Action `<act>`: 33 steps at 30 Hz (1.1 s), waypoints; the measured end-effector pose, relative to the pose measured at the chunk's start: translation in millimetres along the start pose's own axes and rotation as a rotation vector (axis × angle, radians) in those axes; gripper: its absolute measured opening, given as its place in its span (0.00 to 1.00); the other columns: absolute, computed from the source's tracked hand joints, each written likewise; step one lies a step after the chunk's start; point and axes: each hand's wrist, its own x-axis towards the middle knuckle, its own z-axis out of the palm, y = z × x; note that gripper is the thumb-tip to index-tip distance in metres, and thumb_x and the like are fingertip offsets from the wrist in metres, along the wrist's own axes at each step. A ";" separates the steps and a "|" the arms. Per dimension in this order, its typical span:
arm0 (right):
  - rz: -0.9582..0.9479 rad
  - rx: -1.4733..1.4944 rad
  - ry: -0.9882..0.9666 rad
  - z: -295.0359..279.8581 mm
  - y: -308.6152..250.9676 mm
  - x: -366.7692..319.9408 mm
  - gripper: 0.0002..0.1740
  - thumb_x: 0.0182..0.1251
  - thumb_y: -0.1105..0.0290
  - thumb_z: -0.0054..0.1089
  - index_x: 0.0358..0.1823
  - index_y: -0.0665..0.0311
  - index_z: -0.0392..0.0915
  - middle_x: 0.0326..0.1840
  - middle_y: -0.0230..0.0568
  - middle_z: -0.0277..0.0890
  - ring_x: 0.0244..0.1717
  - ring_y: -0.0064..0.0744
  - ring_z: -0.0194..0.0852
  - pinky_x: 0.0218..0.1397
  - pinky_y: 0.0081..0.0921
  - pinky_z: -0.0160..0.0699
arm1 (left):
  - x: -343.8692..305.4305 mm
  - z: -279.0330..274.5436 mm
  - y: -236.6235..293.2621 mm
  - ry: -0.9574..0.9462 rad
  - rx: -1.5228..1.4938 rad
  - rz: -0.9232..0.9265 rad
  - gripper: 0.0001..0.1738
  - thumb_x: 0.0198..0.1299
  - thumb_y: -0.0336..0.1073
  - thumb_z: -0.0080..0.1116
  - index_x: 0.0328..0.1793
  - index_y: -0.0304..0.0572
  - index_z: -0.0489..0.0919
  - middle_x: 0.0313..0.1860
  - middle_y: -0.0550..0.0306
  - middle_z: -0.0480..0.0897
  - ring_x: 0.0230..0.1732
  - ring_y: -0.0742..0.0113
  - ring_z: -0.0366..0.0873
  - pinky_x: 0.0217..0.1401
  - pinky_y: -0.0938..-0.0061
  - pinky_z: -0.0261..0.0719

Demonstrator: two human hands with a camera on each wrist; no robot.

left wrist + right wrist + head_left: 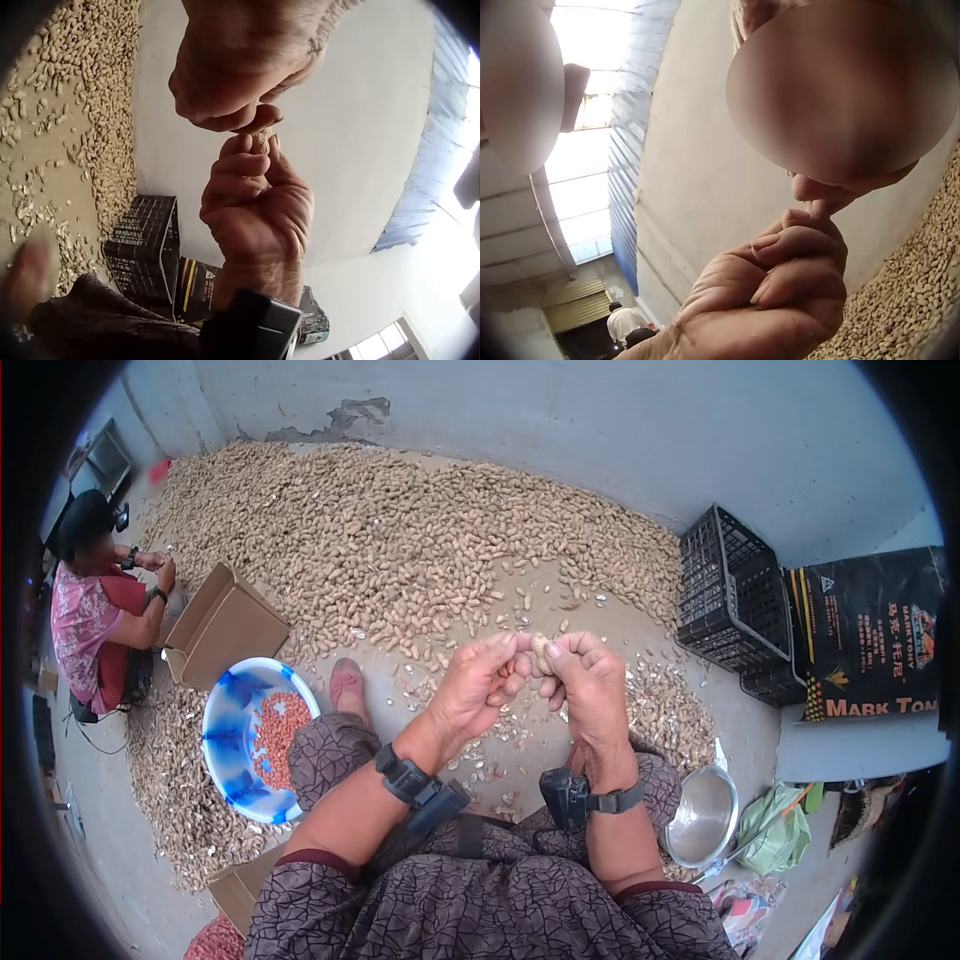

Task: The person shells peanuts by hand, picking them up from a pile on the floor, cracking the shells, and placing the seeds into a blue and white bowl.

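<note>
An unshelled peanut (540, 650) is held up in front of the person, between the tips of both hands. The right hand (588, 685) pinches it between thumb and curled fingers. From the other side, the left hand (472, 685) pinches its end with thumb and forefinger, the remaining fingers curled in. In the left wrist view the peanut (260, 142) shows as a small tan piece where the fingertips meet; the rest is covered by fingers. The right wrist view has the peanut hidden behind the fingers of the left hand (780, 285).
A broad heap of unshelled peanuts (400, 530) lies along the wall. On the left stand a blue-and-white basin (225, 760) with red kernels and a cardboard box (225, 625), near another seated person (100, 610). Black crates (735, 590) and a metal bowl (703, 815) are right.
</note>
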 end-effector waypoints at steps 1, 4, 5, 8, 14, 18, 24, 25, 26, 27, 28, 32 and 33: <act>0.006 0.007 0.005 -0.1 1.0 0.5 0.07 0.59 0.71 0.54 0.33 0.68 0.71 0.22 0.34 0.73 0.17 0.14 0.68 0.14 0.08 0.62 | -0.7 -0.1 2.5 0.024 -0.001 -0.019 0.14 0.62 0.37 0.45 0.44 0.30 0.72 0.23 0.62 0.72 0.14 0.83 0.57 0.10 0.90 0.51; 0.028 0.019 -0.007 -1.1 2.0 2.4 0.07 0.59 0.71 0.54 0.33 0.68 0.71 0.23 0.35 0.74 0.17 0.14 0.67 0.15 0.08 0.62 | -1.2 -9.9 31.9 0.047 -0.007 -0.039 0.14 0.61 0.36 0.45 0.43 0.29 0.72 0.23 0.62 0.72 0.14 0.84 0.58 0.10 0.92 0.52; 0.033 0.030 0.000 -2.7 2.0 2.6 0.07 0.59 0.70 0.53 0.32 0.68 0.71 0.23 0.36 0.74 0.16 0.14 0.67 0.15 0.08 0.61 | -3.1 -15.2 47.9 0.070 0.021 0.010 0.14 0.61 0.35 0.45 0.43 0.29 0.72 0.23 0.62 0.72 0.15 0.84 0.58 0.10 0.92 0.53; 0.036 0.005 -0.007 -6.3 -0.2 3.3 0.08 0.60 0.69 0.53 0.32 0.68 0.71 0.23 0.36 0.74 0.16 0.13 0.65 0.15 0.08 0.61 | -22.8 -31.5 107.7 0.112 0.033 0.155 0.11 0.60 0.31 0.43 0.41 0.28 0.72 0.23 0.63 0.72 0.16 0.84 0.60 0.10 0.92 0.54; 0.047 -0.050 -0.020 -3.9 -2.8 1.5 0.08 0.60 0.69 0.51 0.32 0.67 0.71 0.23 0.35 0.74 0.16 0.13 0.65 0.15 0.08 0.60 | -96.3 -90.8 187.4 0.585 0.320 0.452 0.12 0.60 0.35 0.44 0.38 0.32 0.73 0.21 0.65 0.71 0.14 0.85 0.60 0.10 0.92 0.52; 0.033 -0.083 -0.018 -0.2 -1.7 1.7 0.08 0.60 0.69 0.52 0.32 0.67 0.71 0.23 0.35 0.73 0.16 0.13 0.65 0.15 0.08 0.60 | -124.2 -177.8 182.2 0.990 0.536 0.346 0.14 0.61 0.41 0.43 0.35 0.37 0.74 0.21 0.63 0.73 0.16 0.80 0.65 0.14 0.85 0.59; 0.033 -0.110 -0.007 1.6 1.0 3.0 0.07 0.60 0.70 0.52 0.32 0.67 0.71 0.23 0.35 0.74 0.16 0.13 0.65 0.15 0.08 0.60 | -146.9 -254.1 163.6 1.227 1.362 0.000 0.19 0.61 0.45 0.44 0.46 0.37 0.75 0.33 0.54 0.78 0.31 0.72 0.75 0.33 0.79 0.71; 0.032 -0.112 -0.004 2.1 2.1 2.7 0.07 0.60 0.70 0.52 0.32 0.67 0.71 0.23 0.35 0.74 0.16 0.13 0.65 0.15 0.08 0.60 | -145.6 -238.6 163.8 1.223 1.361 0.000 0.19 0.61 0.45 0.44 0.46 0.37 0.75 0.33 0.54 0.78 0.31 0.72 0.75 0.33 0.79 0.71; 0.032 -0.091 -0.034 2.5 2.9 2.4 0.07 0.59 0.70 0.52 0.33 0.67 0.70 0.23 0.36 0.74 0.16 0.13 0.66 0.15 0.08 0.61 | -143.8 -202.0 165.5 1.067 1.104 0.189 0.19 0.61 0.44 0.45 0.49 0.37 0.74 0.37 0.54 0.78 0.35 0.71 0.75 0.37 0.80 0.71; 0.027 -0.071 -0.062 3.0 2.4 2.4 0.07 0.59 0.71 0.52 0.33 0.67 0.70 0.23 0.36 0.74 0.17 0.14 0.67 0.15 0.08 0.61 | -140.2 -163.9 168.3 0.896 0.842 0.364 0.19 0.61 0.42 0.46 0.51 0.36 0.73 0.41 0.54 0.78 0.39 0.71 0.75 0.42 0.80 0.71; 0.018 -0.075 -0.056 4.1 1.5 1.8 0.07 0.59 0.71 0.52 0.33 0.67 0.70 0.23 0.36 0.74 0.17 0.14 0.67 0.15 0.08 0.61 | -135.4 -131.3 174.0 0.718 0.820 0.406 0.20 0.61 0.43 0.47 0.51 0.35 0.73 0.41 0.55 0.77 0.42 0.72 0.74 0.44 0.81 0.71; -0.017 0.063 -0.158 12.3 -5.8 -4.0 0.07 0.59 0.72 0.53 0.35 0.69 0.69 0.24 0.37 0.75 0.18 0.15 0.70 0.15 0.08 0.63 | -103.4 -18.2 159.2 0.173 0.776 0.332 0.21 0.60 0.40 0.49 0.53 0.31 0.71 0.43 0.55 0.77 0.45 0.72 0.74 0.47 0.78 0.71; -0.025 0.097 -0.177 13.5 -7.6 -5.6 0.08 0.58 0.72 0.54 0.35 0.69 0.69 0.24 0.37 0.75 0.19 0.16 0.70 0.15 0.08 0.64 | -94.4 0.8 148.1 0.105 0.812 0.255 0.21 0.60 0.40 0.49 0.53 0.31 0.71 0.44 0.55 0.77 0.46 0.71 0.74 0.48 0.78 0.71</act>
